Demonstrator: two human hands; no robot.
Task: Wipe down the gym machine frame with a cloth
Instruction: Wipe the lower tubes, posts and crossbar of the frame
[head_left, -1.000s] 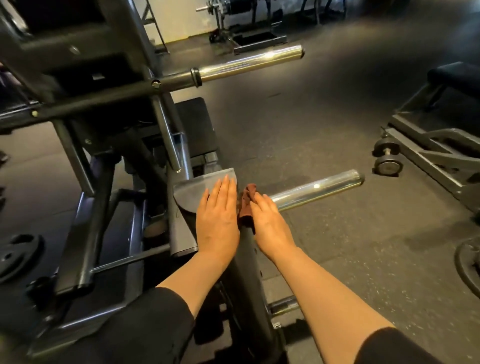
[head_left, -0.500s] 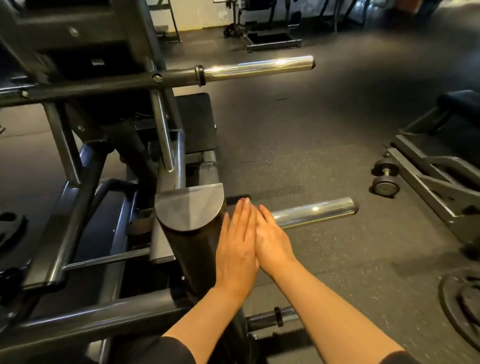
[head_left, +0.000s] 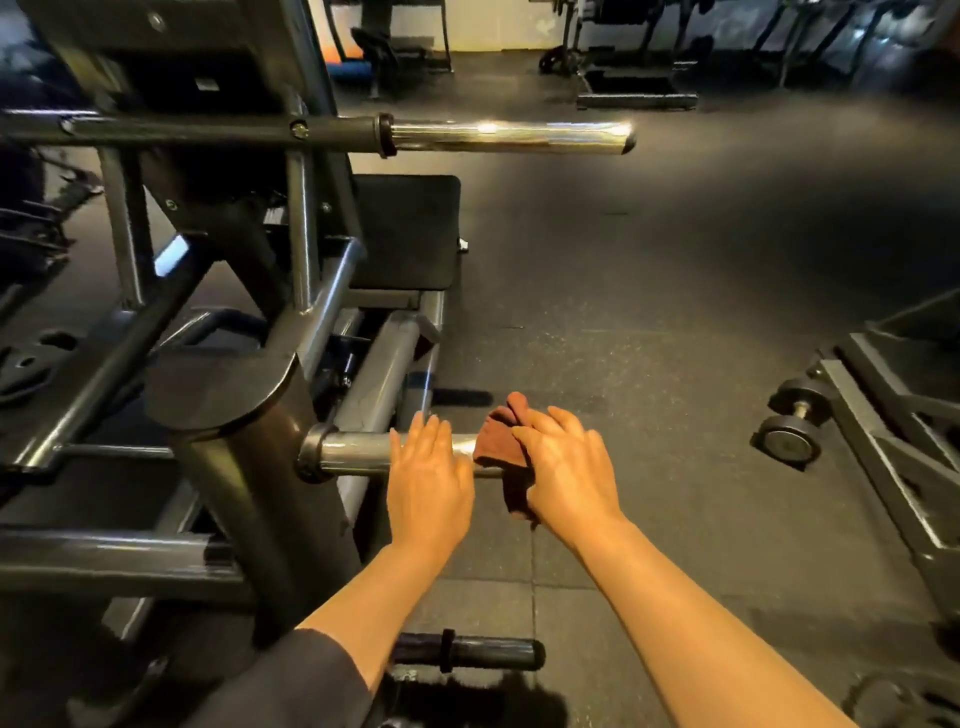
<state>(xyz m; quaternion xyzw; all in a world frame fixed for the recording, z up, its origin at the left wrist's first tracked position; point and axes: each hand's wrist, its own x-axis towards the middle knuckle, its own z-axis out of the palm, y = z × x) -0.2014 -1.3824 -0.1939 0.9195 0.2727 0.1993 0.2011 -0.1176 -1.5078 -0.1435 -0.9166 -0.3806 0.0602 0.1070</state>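
Nearest the camera: two bare forearms reaching forward, a dark sleeve (head_left: 291, 680) on the left arm; below them, a short black peg (head_left: 483, 653) projecting low from the gym machine frame (head_left: 249, 467)

Left hand (head_left: 428, 486): palm down, fingers straight and together, resting flat on the lower chrome sleeve (head_left: 358, 453); grasping nothing

Right hand (head_left: 563, 475): just beside the left, fingers spread and bent over the brown cloth (head_left: 506, 447), pressing it onto the same chrome sleeve; the cloth is bunched, one fold sticking up past the fingertips, another hanging below the bar beside the wrist; the sleeve's outer end is hidden under cloth and hand

Lower chrome sleeve: horizontal, emerging from a collar on a thick dark upright post (head_left: 234, 452) of the frame, which carries a flat rounded cap on top

Left of the post: grey tubular rails running diagonally, and a black weight plate (head_left: 31, 366) lying low at the left edge

Beyond the hands: a black pad (head_left: 408, 231) mounted on the frame

Higher up: an upper chrome sleeve (head_left: 509, 137), horizontal, bare, with a bright glint

Right side: a small dumbbell (head_left: 795, 421) on the dark rubber floor (head_left: 649, 270), touching or just beside the base of a grey bench frame (head_left: 893, 431)

Far background: further machines, dim and blurred
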